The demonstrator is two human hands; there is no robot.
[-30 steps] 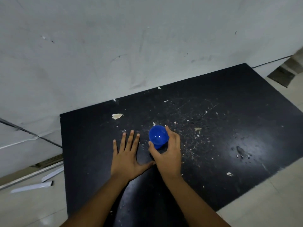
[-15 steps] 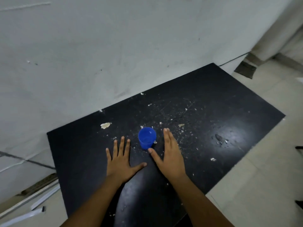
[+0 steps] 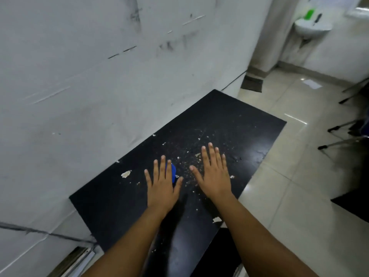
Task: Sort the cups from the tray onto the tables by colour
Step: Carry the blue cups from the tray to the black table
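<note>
Hands, left hand (image 3: 162, 186) and right hand (image 3: 214, 174), spread flat over black table (image 3: 239, 120); blue cup (image 3: 173, 172) mostly hidden.

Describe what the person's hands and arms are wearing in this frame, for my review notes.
Nothing is worn. The left hand and the right hand are bare: no gloves, and no rings, watch or wristband that I can see. Both forearms are bare as well, with no sleeve showing anywhere up to the bottom edge of the picture. I see no markings, tape or sensors on either arm.
</note>
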